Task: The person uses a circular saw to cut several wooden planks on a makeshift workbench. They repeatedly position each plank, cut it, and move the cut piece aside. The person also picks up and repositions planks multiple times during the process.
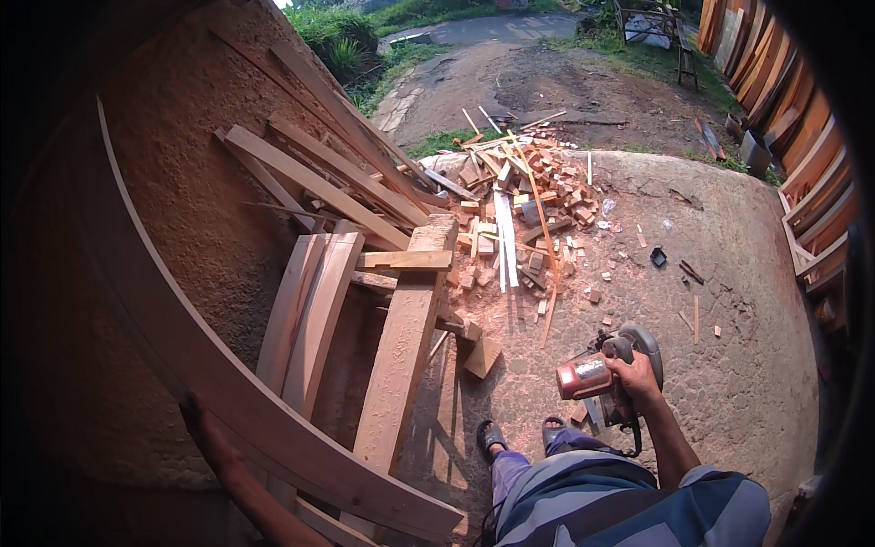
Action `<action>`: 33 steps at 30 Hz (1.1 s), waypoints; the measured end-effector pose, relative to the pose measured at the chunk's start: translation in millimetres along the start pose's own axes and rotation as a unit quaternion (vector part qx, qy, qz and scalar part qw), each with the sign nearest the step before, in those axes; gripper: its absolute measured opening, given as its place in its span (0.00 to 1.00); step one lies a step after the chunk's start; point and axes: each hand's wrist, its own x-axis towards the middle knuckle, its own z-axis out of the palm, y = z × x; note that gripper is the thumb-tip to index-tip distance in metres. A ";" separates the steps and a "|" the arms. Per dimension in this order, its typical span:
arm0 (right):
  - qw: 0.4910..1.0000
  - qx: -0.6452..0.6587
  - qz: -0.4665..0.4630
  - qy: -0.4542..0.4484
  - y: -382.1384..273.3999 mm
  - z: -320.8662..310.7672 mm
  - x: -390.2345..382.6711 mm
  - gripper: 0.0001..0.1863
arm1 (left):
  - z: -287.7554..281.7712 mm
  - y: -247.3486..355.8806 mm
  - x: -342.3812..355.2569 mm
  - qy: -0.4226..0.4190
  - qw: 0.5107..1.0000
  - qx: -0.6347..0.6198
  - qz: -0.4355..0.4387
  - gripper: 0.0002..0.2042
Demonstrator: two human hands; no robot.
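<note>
My right hand (638, 376) is closed around the handle of a circular saw (588, 376), held out over the ground to the right of my feet. The saw has a red motor housing and a dark blade guard. On the left, a long wooden board (255, 401) lies across the work supports, looking bent near the picture's rim. My left hand (210, 438) grips its near edge, though shadow hides part of the fingers. Under the board's right part runs a thick, sawdust-strewn beam (401, 351), with a short wood piece (405, 261) lying across it.
Two planks (314, 314) stand left of the beam. More timber (319, 187) leans against the earthen wall (164, 155). Ahead lies a heap of wood offcuts (538, 196) on the concrete ground (729, 237). Upright boards (775, 82) line the right side. My sandalled feet (492, 436) are by the beam.
</note>
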 end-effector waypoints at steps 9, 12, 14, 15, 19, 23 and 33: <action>0.999 0.039 0.028 0.020 6.9 -0.7 -2.3 0.15 | 121.5 -30.0 -12.5 -0.312 0.939 -0.064 -0.130 0.34; 0.998 0.029 0.033 0.047 13.6 -4.1 -4.0 0.15 | 154.4 -60.3 -41.4 -0.363 0.918 -0.030 -0.156 0.35; 0.997 0.029 0.036 0.056 9.2 5.7 -6.0 0.16 | 153.5 -105.0 -52.6 -0.392 0.893 -0.021 -0.222 0.35; 0.997 0.021 0.035 0.063 13.3 5.6 -6.1 0.16 | 156.2 -125.0 -57.7 -0.406 0.886 -0.014 -0.225 0.35; 0.995 -0.001 0.024 0.102 32.1 3.7 -4.0 0.15 | 161.3 -185.3 -77.5 -0.458 0.841 -0.017 -0.288 0.34; 0.994 0.017 0.061 0.091 8.1 31.2 -13.5 0.13 | 149.6 -261.0 -84.4 -0.485 0.815 -0.003 -0.317 0.38; 0.993 -0.008 0.063 0.103 3.7 103.6 2.7 0.15 | 157.8 -364.3 -75.8 -0.538 0.737 0.021 -0.408 0.41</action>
